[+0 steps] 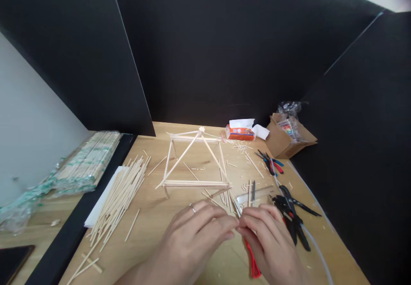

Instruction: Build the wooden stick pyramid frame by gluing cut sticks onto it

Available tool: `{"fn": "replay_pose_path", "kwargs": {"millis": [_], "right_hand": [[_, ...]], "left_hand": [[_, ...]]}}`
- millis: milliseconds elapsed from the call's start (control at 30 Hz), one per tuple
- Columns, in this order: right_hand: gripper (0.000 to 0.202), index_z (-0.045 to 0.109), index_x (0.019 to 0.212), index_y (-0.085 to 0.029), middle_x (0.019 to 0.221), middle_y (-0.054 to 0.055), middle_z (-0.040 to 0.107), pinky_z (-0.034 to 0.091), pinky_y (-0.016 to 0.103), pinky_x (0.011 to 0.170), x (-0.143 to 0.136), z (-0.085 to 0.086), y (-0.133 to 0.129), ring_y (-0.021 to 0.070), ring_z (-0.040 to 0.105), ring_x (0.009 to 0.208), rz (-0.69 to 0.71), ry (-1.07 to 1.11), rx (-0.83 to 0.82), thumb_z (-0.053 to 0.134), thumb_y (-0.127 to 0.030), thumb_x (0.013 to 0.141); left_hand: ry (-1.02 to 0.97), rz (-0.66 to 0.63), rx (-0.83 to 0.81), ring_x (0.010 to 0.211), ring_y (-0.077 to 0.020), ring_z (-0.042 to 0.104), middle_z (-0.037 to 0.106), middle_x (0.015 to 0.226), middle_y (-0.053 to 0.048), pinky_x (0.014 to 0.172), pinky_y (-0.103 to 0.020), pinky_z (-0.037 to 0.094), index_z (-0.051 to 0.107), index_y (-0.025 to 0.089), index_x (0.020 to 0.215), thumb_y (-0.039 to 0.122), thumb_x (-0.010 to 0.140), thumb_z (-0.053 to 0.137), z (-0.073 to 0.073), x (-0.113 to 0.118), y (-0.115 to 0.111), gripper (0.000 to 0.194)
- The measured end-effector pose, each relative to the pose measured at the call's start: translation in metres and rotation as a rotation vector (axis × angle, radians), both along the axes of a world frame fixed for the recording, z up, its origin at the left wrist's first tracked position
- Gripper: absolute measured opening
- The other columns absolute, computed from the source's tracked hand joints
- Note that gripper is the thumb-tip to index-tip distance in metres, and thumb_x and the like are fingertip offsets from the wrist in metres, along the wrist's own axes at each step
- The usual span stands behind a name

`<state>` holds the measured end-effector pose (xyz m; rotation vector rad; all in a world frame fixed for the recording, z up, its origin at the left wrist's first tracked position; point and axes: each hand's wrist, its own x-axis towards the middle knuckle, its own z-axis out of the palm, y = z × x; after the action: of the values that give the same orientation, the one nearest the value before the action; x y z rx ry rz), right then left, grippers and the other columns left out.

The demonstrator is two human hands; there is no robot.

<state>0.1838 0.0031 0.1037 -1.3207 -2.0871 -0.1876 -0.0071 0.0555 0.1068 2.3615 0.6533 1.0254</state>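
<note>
My left hand (201,231), with a ring on one finger, and my right hand (269,238) meet fingertip to fingertip above the near part of the wooden table. Both are closed in a pinch; whatever lies between the fingertips is too small or hidden to name. Just beyond them stands a house-shaped frame of thin wooden sticks (196,184), its sloping sticks joined at a pale knot on top. Beneath my right hand lies a tool with a red handle (253,261), partly covered. A clear ruler (257,194) and several short stick pieces rest past my right fingers.
Loose wooden sticks (120,195) are heaped on white paper at left, beside wrapped stick bundles (88,161). At right lie black cutters (293,212), pliers (269,161) and an open cardboard box (279,137). An orange packet (240,132) sits at the back before black panels (205,54).
</note>
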Motion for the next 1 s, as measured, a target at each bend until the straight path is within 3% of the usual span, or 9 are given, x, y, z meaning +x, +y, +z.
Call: {"fn": "replay_pose_path", "kwargs": {"millis": [467, 600, 667, 733, 867, 1000], "right_hand": [[0.012, 0.055, 0.088, -0.021, 0.079, 0.000, 0.064, 0.045, 0.028, 0.075, 0.000, 0.005, -0.006, 0.0133, 0.061, 0.073, 0.036, 0.069, -0.109, 0.047, -0.013, 0.092], [0.020, 0.056, 0.111, -0.022, 0.096, 0.006, 0.063, 0.046, 0.030, 0.083, 0.009, -0.005, -0.016, 0.0178, 0.061, 0.093, -0.074, 0.196, -0.163, 0.047, -0.023, 0.093], [0.026, 0.055, 0.118, -0.023, 0.103, 0.008, 0.061, 0.047, 0.031, 0.086, 0.018, -0.018, -0.024, 0.0203, 0.058, 0.102, -0.186, 0.314, -0.194, 0.045, -0.026, 0.094], [0.023, 0.058, 0.112, -0.024, 0.106, 0.008, 0.061, 0.047, 0.032, 0.085, 0.030, -0.040, -0.034, 0.0214, 0.058, 0.103, -0.333, 0.425, -0.278, 0.044, -0.029, 0.094], [0.030, 0.058, 0.101, -0.022, 0.104, 0.009, 0.061, 0.050, 0.033, 0.074, 0.062, -0.105, -0.061, 0.0225, 0.061, 0.090, -0.707, 0.493, -0.545, 0.045, -0.046, 0.091], [0.050, 0.053, 0.095, -0.017, 0.096, 0.013, 0.058, 0.048, 0.041, 0.075, 0.090, -0.162, -0.090, 0.0289, 0.060, 0.086, -1.120, 0.505, -0.411, 0.045, -0.065, 0.081]], "left_hand": [[0.003, -0.028, -0.082, 0.081, -0.0130, 0.058, 0.064, 0.087, -0.001, 0.073, -0.023, 0.046, 0.060, 0.020, 0.093, 0.011, 0.091, 0.049, 0.000, -0.001, 0.000, 0.014], [-0.037, -0.014, -0.090, 0.081, -0.0114, 0.058, 0.064, 0.086, -0.002, 0.073, -0.020, 0.046, 0.059, 0.018, 0.091, 0.008, 0.090, 0.050, 0.002, 0.004, 0.001, 0.013], [-0.082, 0.009, -0.092, 0.083, -0.0108, 0.059, 0.063, 0.087, -0.002, 0.075, -0.019, 0.045, 0.058, 0.018, 0.091, 0.006, 0.088, 0.051, 0.001, 0.005, 0.003, 0.014], [-0.123, 0.052, -0.108, 0.085, -0.0103, 0.059, 0.062, 0.087, -0.001, 0.076, -0.018, 0.045, 0.057, 0.019, 0.091, 0.004, 0.087, 0.053, -0.002, 0.005, 0.004, 0.017], [-0.170, 0.138, -0.153, 0.087, -0.0107, 0.057, 0.060, 0.088, 0.000, 0.078, -0.019, 0.043, 0.056, 0.022, 0.094, 0.002, 0.085, 0.054, -0.008, 0.004, 0.006, 0.022], [-0.232, 0.211, -0.254, 0.089, -0.0114, 0.056, 0.059, 0.090, 0.001, 0.079, -0.020, 0.041, 0.056, 0.023, 0.091, 0.005, 0.085, 0.056, -0.012, 0.009, 0.006, 0.019]]}}
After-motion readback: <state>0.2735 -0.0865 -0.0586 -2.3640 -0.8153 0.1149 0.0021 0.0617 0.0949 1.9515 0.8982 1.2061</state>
